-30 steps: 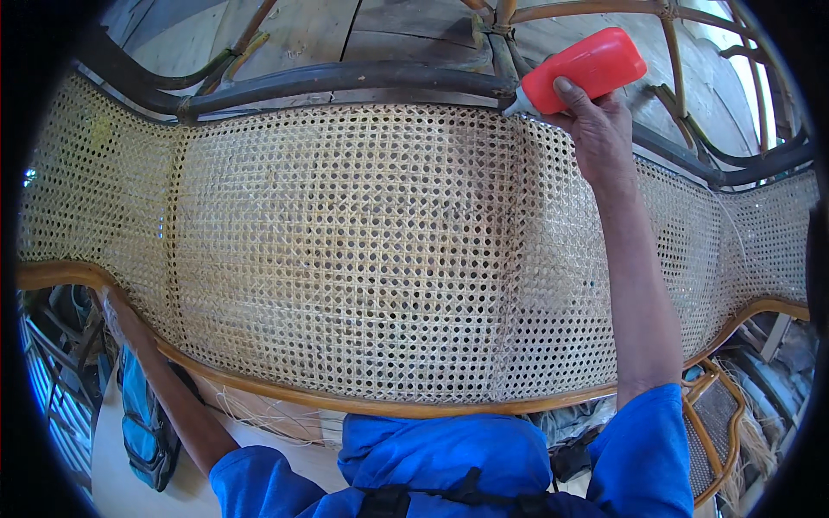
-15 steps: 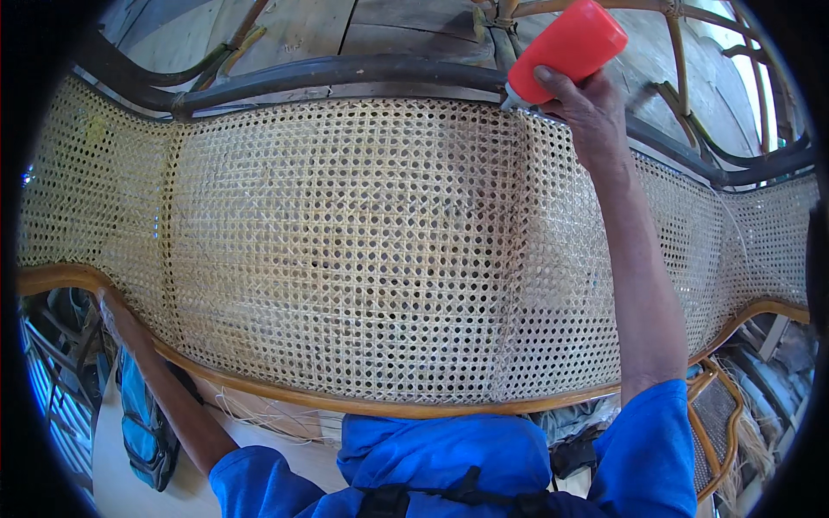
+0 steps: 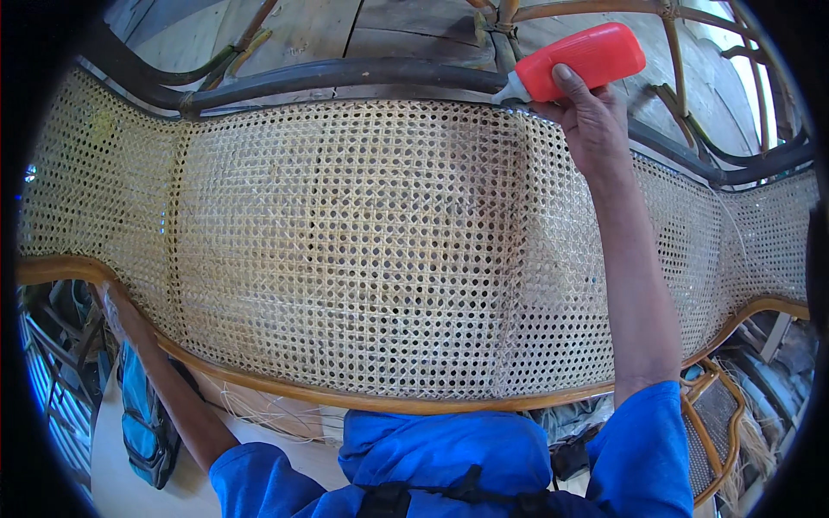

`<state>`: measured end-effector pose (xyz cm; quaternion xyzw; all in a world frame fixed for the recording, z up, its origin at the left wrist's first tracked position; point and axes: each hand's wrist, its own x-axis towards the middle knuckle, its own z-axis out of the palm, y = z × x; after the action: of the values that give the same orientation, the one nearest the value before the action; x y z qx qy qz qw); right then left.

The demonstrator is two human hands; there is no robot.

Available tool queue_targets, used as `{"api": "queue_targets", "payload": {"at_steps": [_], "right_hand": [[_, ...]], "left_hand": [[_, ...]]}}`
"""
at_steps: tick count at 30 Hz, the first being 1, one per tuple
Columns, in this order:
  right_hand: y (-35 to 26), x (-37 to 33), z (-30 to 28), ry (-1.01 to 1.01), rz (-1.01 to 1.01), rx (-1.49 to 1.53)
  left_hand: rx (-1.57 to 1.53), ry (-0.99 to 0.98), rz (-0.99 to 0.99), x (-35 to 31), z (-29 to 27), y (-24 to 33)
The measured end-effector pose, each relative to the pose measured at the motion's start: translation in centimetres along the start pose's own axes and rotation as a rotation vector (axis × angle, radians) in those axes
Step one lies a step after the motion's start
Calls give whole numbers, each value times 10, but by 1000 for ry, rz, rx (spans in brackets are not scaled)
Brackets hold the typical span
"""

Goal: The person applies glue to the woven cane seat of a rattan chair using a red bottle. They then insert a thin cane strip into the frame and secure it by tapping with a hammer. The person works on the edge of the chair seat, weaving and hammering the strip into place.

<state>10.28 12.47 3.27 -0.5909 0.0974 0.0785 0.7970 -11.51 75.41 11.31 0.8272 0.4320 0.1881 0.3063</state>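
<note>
My right hand [image 3: 594,121] is wrapped round a red squeeze bottle [image 3: 587,65] with a whitish nozzle. The bottle lies tilted, almost level, its nozzle tip touching or just above the far edge of a woven cane panel [image 3: 345,242]. There the cane meets a dark rattan pole [image 3: 363,71]. At the lower left, my left hand [image 3: 119,309] is at the brown wooden rail [image 3: 371,401] along the panel's near edge. The fingers of that hand are hidden by the rail and cane, so its grip does not show.
Beyond the pole, rattan bars [image 3: 587,10] rise over a plank floor [image 3: 302,34]. A teal and black backpack [image 3: 142,414] lies at the lower left. At the lower right stands a small wood-framed cane piece [image 3: 708,423] beside loose fibre strands [image 3: 756,457].
The red bottle has tipped from a steep slant to nearly level, its base swinging down to the right. The nozzle has shifted slightly left along the edge. My left hand stays about in place.
</note>
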Motion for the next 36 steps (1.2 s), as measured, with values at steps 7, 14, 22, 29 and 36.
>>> {"api": "queue_targets", "payload": {"at_steps": [7, 14, 22, 29, 36], "right_hand": [[1, 1, 5, 8, -25, -165], [5, 4, 8, 8, -4, -180], [-2, 8, 18, -45, -42, -397], [0, 8, 24, -69, -32, -265], [-1, 2, 23, -26, -26, -109]], "left_hand": [[-11, 12, -12, 3, -1, -2], [68, 12, 11, -1, -3, 2], [27, -43, 3, 4, -6, -5], [206, 1, 79, 4, -7, -3], [42, 20, 45, 1, 0, 0]]}}
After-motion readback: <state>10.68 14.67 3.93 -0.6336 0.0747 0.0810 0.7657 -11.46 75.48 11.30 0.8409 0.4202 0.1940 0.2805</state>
